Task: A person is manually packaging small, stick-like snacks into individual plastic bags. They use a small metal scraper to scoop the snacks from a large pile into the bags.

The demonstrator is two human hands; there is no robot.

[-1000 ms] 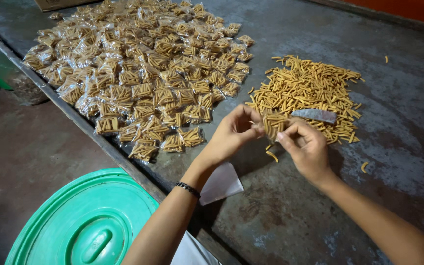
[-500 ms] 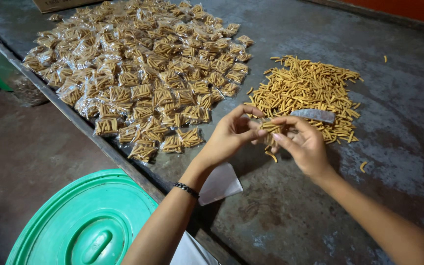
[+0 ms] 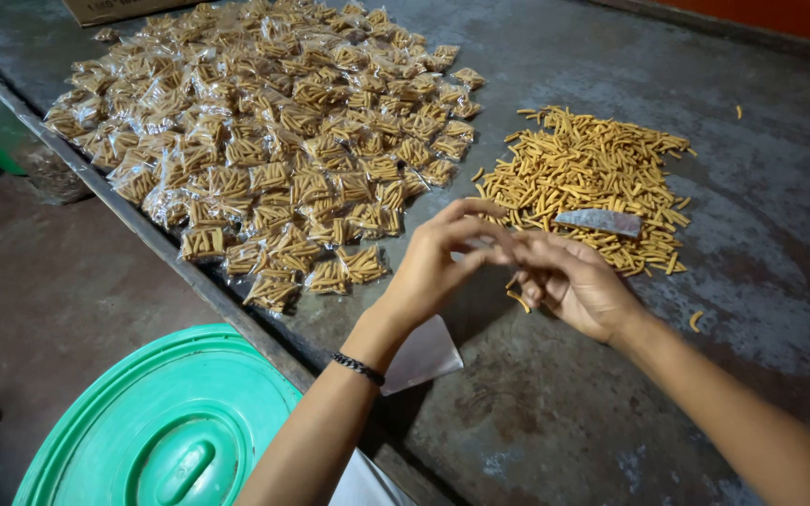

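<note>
My left hand [image 3: 438,267], with a black band on its wrist, and my right hand [image 3: 578,286] meet fingertip to fingertip just above the grey table [image 3: 611,412]. The left fingers pinch what looks like a small clear bag [image 3: 476,245]. The right fingers curl around a few yellow snack sticks [image 3: 518,300], partly hidden in the palm. Just beyond both hands lies a loose pile of the same sticks [image 3: 592,169], with a small stack of clear bags [image 3: 598,221] resting on it.
A wide spread of several filled clear packets [image 3: 274,141] covers the table's far left. A white sheet [image 3: 424,354] pokes out under my left wrist at the table edge. Below the edge stands a green bin lid [image 3: 161,431]. A stray stick [image 3: 696,320] lies at right.
Both hands have drawn slightly back from the loose pile toward me. The right hand has turned so its fingers close against the left fingertips.
</note>
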